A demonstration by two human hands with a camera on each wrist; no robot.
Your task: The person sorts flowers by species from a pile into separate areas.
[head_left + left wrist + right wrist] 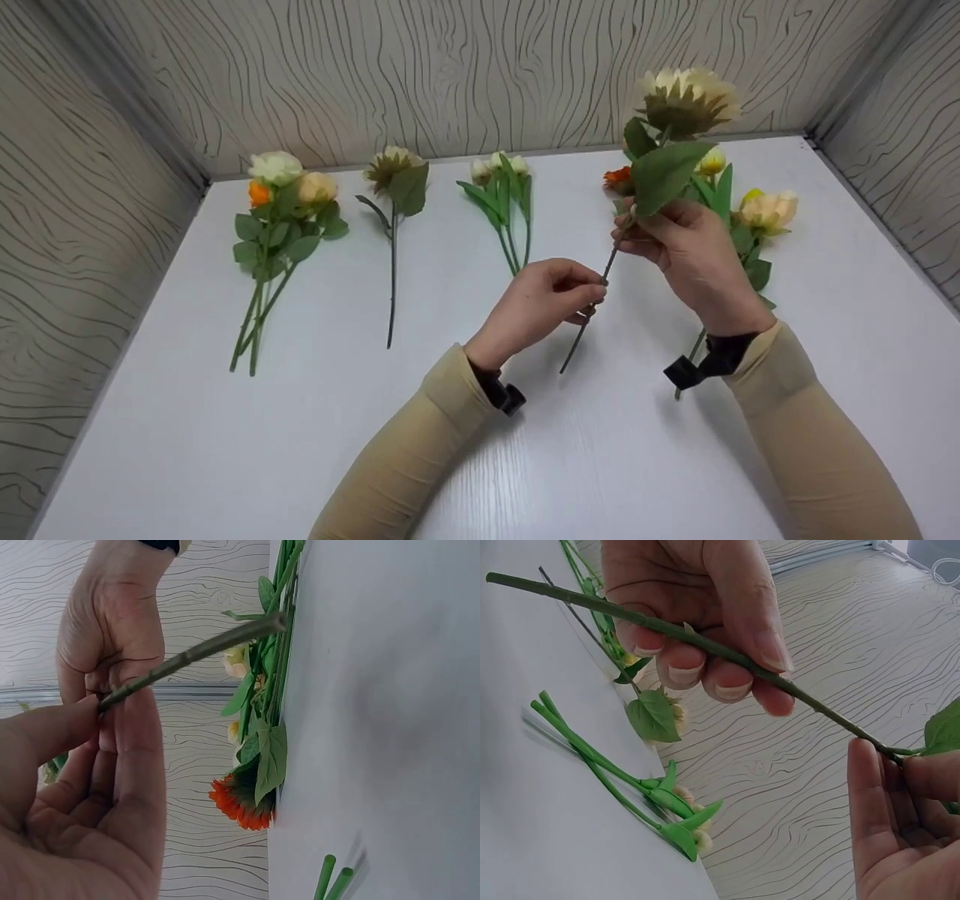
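Observation:
Both hands hold one long-stemmed artificial flower (686, 105) with a big cream bloom and broad green leaves, raised above the white table. My right hand (694, 259) pinches its stem just below the leaves. Lower down, my left hand (551, 304) pinches the same stem between thumb and fingers, and the cut end sticks out below. In the left wrist view the stem (195, 652) points toward the table. Behind the right hand lie an orange flower (619, 178) and a peach flower (769, 211), partly hidden by hand and leaf.
Along the back of the table (315, 450) lie a mixed bunch of white, orange and peach flowers (277, 202), a single cream flower (394, 169) on a dark stem, and white tulips (501, 169). Wood-grain panels (450, 75) wall in the back and sides.

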